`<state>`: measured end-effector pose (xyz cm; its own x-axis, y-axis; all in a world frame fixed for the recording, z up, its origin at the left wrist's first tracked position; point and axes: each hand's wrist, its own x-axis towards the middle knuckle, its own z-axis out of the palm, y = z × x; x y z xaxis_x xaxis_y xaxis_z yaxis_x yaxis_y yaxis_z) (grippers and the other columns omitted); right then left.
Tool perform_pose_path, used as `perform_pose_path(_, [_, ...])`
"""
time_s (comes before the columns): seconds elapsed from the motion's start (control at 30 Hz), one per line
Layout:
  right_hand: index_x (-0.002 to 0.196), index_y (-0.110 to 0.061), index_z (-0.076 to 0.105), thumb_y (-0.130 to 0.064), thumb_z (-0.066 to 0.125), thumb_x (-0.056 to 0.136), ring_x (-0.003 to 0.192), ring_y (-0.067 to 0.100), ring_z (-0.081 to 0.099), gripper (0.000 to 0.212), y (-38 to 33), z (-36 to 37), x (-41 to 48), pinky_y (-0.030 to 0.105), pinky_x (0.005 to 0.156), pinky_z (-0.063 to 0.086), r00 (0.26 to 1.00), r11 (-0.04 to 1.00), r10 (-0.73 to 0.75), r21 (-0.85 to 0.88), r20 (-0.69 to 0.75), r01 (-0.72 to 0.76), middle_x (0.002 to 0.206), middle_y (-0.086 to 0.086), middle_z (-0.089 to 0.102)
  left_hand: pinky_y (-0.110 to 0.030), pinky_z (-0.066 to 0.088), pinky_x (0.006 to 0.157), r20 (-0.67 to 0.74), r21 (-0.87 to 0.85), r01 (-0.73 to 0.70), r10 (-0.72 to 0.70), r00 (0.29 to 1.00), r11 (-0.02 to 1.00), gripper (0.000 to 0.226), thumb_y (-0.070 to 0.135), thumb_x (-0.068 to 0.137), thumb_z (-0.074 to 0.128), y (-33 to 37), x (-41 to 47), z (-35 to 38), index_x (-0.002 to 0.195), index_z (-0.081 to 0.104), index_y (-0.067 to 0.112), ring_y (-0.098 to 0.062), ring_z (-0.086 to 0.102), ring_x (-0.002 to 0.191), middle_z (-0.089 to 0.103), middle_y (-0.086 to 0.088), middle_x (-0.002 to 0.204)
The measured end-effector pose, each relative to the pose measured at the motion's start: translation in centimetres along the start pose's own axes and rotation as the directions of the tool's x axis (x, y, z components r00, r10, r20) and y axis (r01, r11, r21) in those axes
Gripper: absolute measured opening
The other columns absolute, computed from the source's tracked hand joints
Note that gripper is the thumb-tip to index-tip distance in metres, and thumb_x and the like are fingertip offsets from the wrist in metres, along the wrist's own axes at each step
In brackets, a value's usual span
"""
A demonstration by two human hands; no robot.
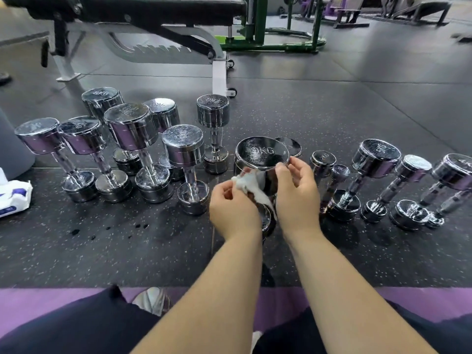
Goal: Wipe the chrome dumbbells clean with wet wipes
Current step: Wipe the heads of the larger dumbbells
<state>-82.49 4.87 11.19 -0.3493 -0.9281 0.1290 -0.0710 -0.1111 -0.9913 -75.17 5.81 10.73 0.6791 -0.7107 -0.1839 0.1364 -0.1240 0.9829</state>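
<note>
Fingers of the left hand (pixel 233 210) pinch the wet wipe (pixel 249 183) against the upright dumbbell (pixel 261 152) standing between both hands, axis vertical, while the right hand (pixel 296 198) grips its top rim.

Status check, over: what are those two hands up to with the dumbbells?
Left grip pinches wet wipe against middle dumbbell. Right grip holds its top head at the rim. Other dumbbells stand close on both sides; nothing blocks the wiping.

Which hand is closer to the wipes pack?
Left. The pack lies far left of both; the left hand holds a wipe, the right hand beyond it grips the dumbbell.
</note>
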Motion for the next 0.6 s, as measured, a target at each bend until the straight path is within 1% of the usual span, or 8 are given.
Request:
perform_pose_path(0.13, [0.134, -0.025, 0.052, -0.036, 0.055, 0.095, 0.112, 0.004, 0.056, 0.040, 0.9, 0.5, -0.3, 0.030, 0.102, 0.044, 1.000, 1.000, 0.010, -0.022, -0.006, -0.010, 0.114, -0.017, 0.060, -0.016, 0.049, 0.067, 0.020, -0.101, 0.098, -0.096, 0.995, 0.990, 0.016, 0.014, 0.093, 0.056, 0.1, 0.7, 0.5, 0.091, 0.071, 0.019, -0.010, 0.065, 0.084, 0.069, 0.007, 0.088])
perform_pose_path(0.2, [0.132, -0.026, 0.054, -0.037, 0.055, 0.094, 0.111, 0.006, 0.058, 0.039, 0.6, 0.5, -0.1, 0.034, 0.102, 0.045, 0.999, 1.000, 0.030, -0.003, -0.013, -0.030, 0.114, -0.015, 0.063, -0.030, 0.052, 0.074, 0.105, -0.070, 0.048, -0.041, 0.994, 0.996, 0.029, 0.022, 0.096, 0.050, 0.5, -0.4, 0.7, 0.108, 0.069, 0.004, -0.023, 0.066, 0.090, 0.070, -0.008, 0.102])
perform_pose_path(0.27, [0.130, -0.025, 0.056, -0.036, 0.055, 0.095, 0.110, 0.008, 0.059, 0.037, 0.5, 0.4, 0.2, 0.036, 0.102, 0.046, 0.999, 0.999, 0.044, -0.002, -0.014, -0.044, 0.114, -0.011, 0.065, -0.042, 0.048, 0.082, 0.152, 0.014, -0.042, 0.040, 0.988, 0.999, 0.043, 0.025, 0.097, 0.046, -0.1, -0.9, 1.0, 0.122, 0.053, -0.009, -0.040, 0.058, 0.104, 0.056, -0.028, 0.122])
perform_pose_path(0.33, [0.127, -0.026, 0.058, -0.037, 0.055, 0.095, 0.109, 0.007, 0.060, 0.034, 0.6, 0.3, 0.2, 0.037, 0.102, 0.047, 0.999, 0.999, 0.047, 0.014, -0.014, -0.047, 0.113, -0.012, 0.066, -0.025, 0.041, 0.076, 0.133, 0.072, -0.120, 0.110, 0.985, 0.990, 0.039, 0.017, 0.098, 0.044, -0.6, -0.5, 0.8, 0.127, 0.054, -0.007, -0.033, 0.055, 0.099, 0.050, -0.024, 0.124])
perform_pose_path(0.4, [0.123, -0.030, 0.057, -0.039, 0.054, 0.095, 0.106, 0.001, 0.060, 0.029, 0.8, 0.3, 0.1, 0.032, 0.100, 0.048, 0.999, 0.998, 0.054, 0.032, -0.009, -0.053, 0.111, -0.016, 0.066, -0.006, 0.033, 0.069, 0.110, 0.094, -0.185, 0.175, 0.979, 0.978, 0.035, 0.015, 0.101, 0.041, -0.9, 0.4, 0.5, 0.126, 0.064, 0.007, -0.012, 0.055, 0.092, 0.051, -0.011, 0.119])
perform_pose_path(0.47, [0.126, -0.032, 0.056, -0.040, 0.050, 0.098, 0.097, -0.015, 0.057, 0.029, 0.9, 0.2, -0.1, 0.015, 0.092, 0.045, 0.998, 0.996, 0.064, 0.055, -0.001, -0.064, 0.104, -0.025, 0.063, 0.003, 0.029, 0.068, 0.090, 0.141, -0.264, 0.253, 0.963, 0.954, 0.031, 0.019, 0.103, 0.043, -0.4, 0.6, 0.2, 0.121, 0.068, 0.013, -0.001, 0.049, 0.082, 0.052, -0.003, 0.109])
perform_pose_path(0.53, [0.131, -0.031, 0.055, -0.040, 0.045, 0.102, 0.085, -0.029, 0.051, 0.032, 1.0, 0.3, -0.1, 0.000, 0.076, 0.037, 0.997, 0.995, 0.073, 0.068, -0.005, -0.072, 0.096, -0.036, 0.055, 0.001, 0.030, 0.073, 0.075, 0.163, -0.371, 0.364, 0.929, 0.914, 0.028, 0.022, 0.101, 0.051, 0.3, 0.5, -0.1, 0.121, 0.068, 0.015, -0.004, 0.051, 0.084, 0.057, 0.002, 0.103])
perform_pose_path(0.6, [0.135, -0.028, 0.054, -0.041, 0.041, 0.103, 0.084, -0.033, 0.047, 0.037, 1.2, 0.3, 0.0, 0.001, 0.075, 0.035, 0.996, 0.993, 0.088, 0.075, -0.007, -0.087, 0.096, -0.039, 0.051, -0.010, 0.033, 0.077, 0.085, 0.215, -0.401, 0.392, 0.916, 0.891, 0.027, 0.028, 0.100, 0.054, 0.1, 1.2, -0.6, 0.122, 0.069, 0.021, -0.008, 0.054, 0.089, 0.063, 0.004, 0.101])
